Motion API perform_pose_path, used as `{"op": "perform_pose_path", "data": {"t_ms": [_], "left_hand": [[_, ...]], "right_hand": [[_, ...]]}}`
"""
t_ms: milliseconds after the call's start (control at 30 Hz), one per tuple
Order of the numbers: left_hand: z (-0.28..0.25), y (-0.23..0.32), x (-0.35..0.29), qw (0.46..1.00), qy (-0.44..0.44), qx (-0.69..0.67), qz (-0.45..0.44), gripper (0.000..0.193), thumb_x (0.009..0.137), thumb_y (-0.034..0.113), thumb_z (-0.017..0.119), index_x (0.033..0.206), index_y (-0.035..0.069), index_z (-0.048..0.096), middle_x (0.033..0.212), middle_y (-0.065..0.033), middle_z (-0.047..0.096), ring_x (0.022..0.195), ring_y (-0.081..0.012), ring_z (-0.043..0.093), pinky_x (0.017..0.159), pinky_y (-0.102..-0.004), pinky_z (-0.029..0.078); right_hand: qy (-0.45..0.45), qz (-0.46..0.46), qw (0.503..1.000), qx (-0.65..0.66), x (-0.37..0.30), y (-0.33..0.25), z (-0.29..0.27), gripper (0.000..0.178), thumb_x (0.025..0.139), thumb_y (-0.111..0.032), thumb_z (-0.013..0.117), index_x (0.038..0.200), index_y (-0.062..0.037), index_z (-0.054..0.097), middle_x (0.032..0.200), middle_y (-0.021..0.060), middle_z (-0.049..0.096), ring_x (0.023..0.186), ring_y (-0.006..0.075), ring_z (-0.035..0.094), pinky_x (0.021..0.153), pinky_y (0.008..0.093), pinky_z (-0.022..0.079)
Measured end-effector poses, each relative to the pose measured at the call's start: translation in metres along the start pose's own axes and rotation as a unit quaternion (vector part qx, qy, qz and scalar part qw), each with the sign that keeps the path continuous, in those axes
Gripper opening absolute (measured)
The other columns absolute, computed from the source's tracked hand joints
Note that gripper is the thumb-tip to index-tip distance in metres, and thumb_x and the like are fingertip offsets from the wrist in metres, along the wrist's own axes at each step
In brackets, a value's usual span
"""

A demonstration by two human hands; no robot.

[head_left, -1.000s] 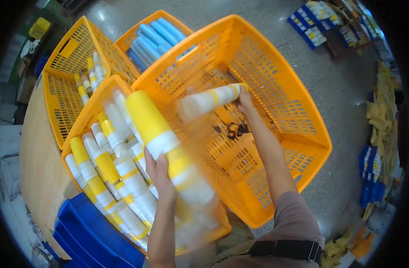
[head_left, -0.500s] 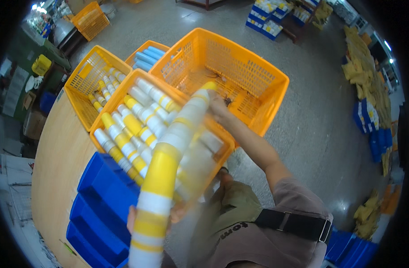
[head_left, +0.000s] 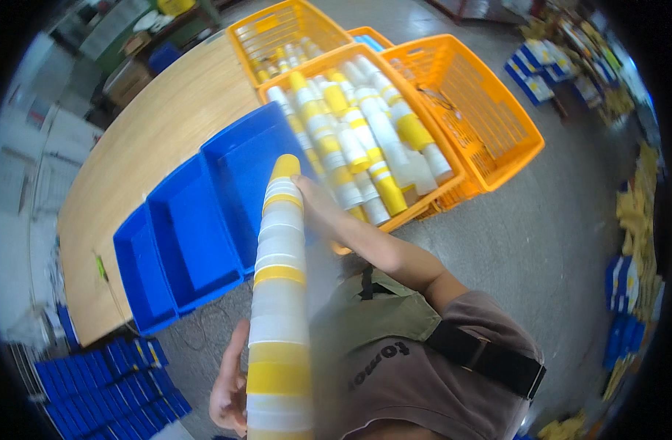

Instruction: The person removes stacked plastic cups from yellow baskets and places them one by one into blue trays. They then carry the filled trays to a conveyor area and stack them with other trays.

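**Long stack of nested cups held in both hands beside blue bins**

Head view. The stack of nested cups (head_left: 279,293), white with yellow bands, runs from the near edge toward the blue bins (head_left: 193,231), overlapping their right-hand edge in this view. The right hand (head_left: 315,207) grasps its far end, just below the yellow tip. The left hand (head_left: 229,389) lies against the left side of the near part; its fingers pass partly behind the cups, so how far they close cannot be told.

The bins stand in a row of three along the right edge of the pale tabletop (head_left: 167,121). A green-handled tool (head_left: 101,268) lies to their left. Beyond the right forearm, which crosses the near corner, an orange basket (head_left: 453,187) is filled with similar stacks (head_left: 351,139). A second basket (head_left: 497,110), to its right, contains a dark tangled item; a third (head_left: 266,26), farther left, holds more cups. Blue boxes (head_left: 105,385) are ranked at near left; yellowish sacks (head_left: 633,194) line the far right.
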State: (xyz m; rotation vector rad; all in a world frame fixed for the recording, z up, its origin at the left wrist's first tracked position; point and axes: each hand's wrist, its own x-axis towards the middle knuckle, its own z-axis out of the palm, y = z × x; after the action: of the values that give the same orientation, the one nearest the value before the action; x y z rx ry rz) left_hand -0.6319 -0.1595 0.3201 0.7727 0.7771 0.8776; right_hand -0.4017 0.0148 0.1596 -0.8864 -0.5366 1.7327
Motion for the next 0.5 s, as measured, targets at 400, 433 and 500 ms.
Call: {"op": "perform_pose_path", "data": {"t_ms": [400, 433, 500], "left_hand": [[-0.109, -0.008, 0.258, 0.976, 0.166, -0.101, -0.097, 0.049, 0.095, 0.044, 0.059, 0.118, 0.001, 0.054, 0.086, -0.0153, 0.067, 0.068, -0.0236, 0.070, 0.059, -0.0297, 0.060], [-0.101, -0.007, 0.274, 0.975, 0.153, -0.142, -0.081, 0.051, 0.095, 0.043, 0.059, 0.121, 0.000, 0.051, 0.087, -0.0167, 0.067, 0.070, -0.0247, 0.071, 0.062, -0.0292, 0.061], [-0.087, -0.007, 0.288, 0.960, 0.180, -0.190, -0.103, 0.051, 0.094, 0.043, 0.059, 0.121, 0.000, 0.051, 0.087, -0.0172, 0.067, 0.070, -0.0249, 0.071, 0.062, -0.0317, 0.062]], "right_hand": [[-0.057, -0.014, 0.947, -0.316, 0.108, 0.038, 0.018, 0.071, 0.096, -0.058, 0.046, 0.141, -0.0028, 0.045, 0.134, 0.0179, 0.054, 0.127, 0.0256, 0.049, 0.105, 0.0362, 0.039], [0.004, -0.013, 0.956, -0.292, 0.126, 0.032, 0.011, 0.072, 0.095, -0.060, 0.046, 0.139, -0.0024, 0.048, 0.129, 0.0180, 0.057, 0.125, 0.0256, 0.050, 0.106, 0.0360, 0.037], [0.093, 0.030, 0.982, -0.163, 0.152, 0.029, 0.003, 0.067, 0.098, -0.055, 0.045, 0.139, -0.0021, 0.046, 0.123, 0.0159, 0.059, 0.114, 0.0239, 0.055, 0.095, 0.0378, 0.047]]}}
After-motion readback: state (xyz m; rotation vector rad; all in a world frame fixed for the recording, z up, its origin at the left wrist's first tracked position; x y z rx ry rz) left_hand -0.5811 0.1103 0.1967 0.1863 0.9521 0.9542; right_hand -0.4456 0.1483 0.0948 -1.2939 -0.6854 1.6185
